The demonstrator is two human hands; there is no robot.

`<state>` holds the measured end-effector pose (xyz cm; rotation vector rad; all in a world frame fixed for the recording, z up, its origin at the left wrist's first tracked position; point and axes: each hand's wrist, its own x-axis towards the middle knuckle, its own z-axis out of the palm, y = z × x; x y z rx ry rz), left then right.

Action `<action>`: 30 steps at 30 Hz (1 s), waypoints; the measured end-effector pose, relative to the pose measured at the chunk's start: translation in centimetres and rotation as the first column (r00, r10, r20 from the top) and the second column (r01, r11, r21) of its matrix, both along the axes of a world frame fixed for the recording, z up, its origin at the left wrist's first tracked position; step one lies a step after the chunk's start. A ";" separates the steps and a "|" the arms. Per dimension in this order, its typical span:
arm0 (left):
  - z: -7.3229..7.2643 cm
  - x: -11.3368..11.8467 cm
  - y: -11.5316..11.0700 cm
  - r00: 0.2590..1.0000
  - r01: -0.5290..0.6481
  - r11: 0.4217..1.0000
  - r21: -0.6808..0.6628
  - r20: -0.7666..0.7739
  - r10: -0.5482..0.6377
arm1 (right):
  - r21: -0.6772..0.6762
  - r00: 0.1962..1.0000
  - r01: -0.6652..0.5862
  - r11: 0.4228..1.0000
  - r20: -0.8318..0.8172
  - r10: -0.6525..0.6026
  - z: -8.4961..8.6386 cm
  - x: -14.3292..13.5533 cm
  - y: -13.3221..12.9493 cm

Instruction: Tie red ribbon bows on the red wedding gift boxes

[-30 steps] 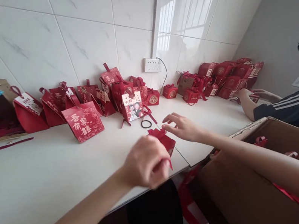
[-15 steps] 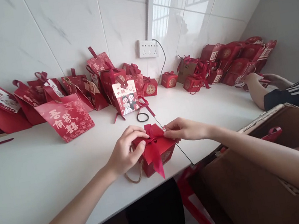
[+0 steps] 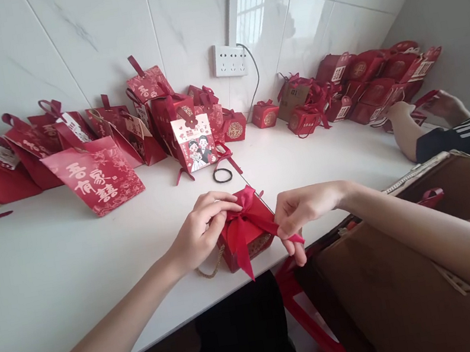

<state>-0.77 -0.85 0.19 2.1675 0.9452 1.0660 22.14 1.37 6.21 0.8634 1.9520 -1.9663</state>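
Note:
A small red gift box with a ribbon bow on its lid sits near the counter's front edge. My left hand grips the box from the left, its fingers pressed on the lid beside the knot and the thumb at the box's edge. Pinched in my right hand is one ribbon tail, stretched toward the front right. Another tail hangs over the front of the box. A twisted cord handle loops out at the left side, partly under my left hand.
Several red gift bags and boxes line the tiled wall, with more boxes piled at the right. A black ring lies behind the box. An open cardboard carton stands front right. Another person's hand works at far right.
My right hand has moved from the knot toward the front right, drawing a ribbon tail out. My left hand stays at the box. The other person's hand has lifted slightly.

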 end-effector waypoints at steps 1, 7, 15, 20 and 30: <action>0.0 0.0 0.0 1.000 0.022 1.000 -0.017 0.005 -0.022 | -0.011 0.999 -0.027 1.000 0.041 0.027 0.0 0.1 0.0; -0.1 0.0 0.0 0.998 0.060 0.997 -0.042 0.001 -0.060 | 0.003 0.989 -0.046 0.999 0.144 0.045 -0.7 0.5 0.6; -0.2 0.2 -0.1 0.998 0.061 0.997 -0.040 0.002 -0.061 | 0.671 0.932 0.362 0.648 -0.232 -0.280 -1.3 -0.3 0.4; 0.1 0.1 -0.2 0.993 -0.109 0.993 0.036 0.043 0.107 | 0.584 0.932 0.362 0.726 -0.230 -0.280 -1.1 -0.7 -0.2; 3.4 -2.1 0.6 0.975 -0.096 0.748 -0.657 -0.213 -0.063 | 0.453 0.958 0.285 0.845 -0.116 -0.261 -0.6 -0.4 0.3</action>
